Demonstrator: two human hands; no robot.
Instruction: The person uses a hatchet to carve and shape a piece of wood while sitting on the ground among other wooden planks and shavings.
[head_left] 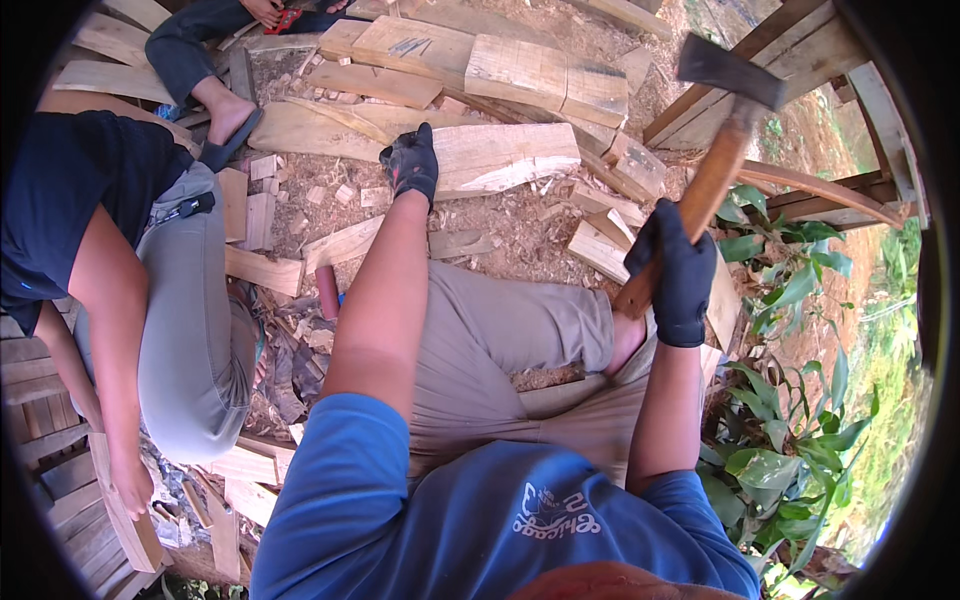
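My left hand (412,165), in a dark glove, is closed on the left end of a thick wooden block (505,157). Pale, freshly cut wood shows along the block's near edge. My right hand (678,270), in a black glove, grips the wooden handle of an axe (712,175). The axe is raised, its dark metal head up and to the right of the block, apart from it. The handle's lower end reaches down beside my bare ankle (627,340).
Planks and blocks (415,48) lie at the back, with chips strewn over the ground. On the left a person in a dark shirt (95,190) has a hand on a board (125,500). Another person's foot (230,115) shows farther back. Leafy plants (780,460) stand at right.
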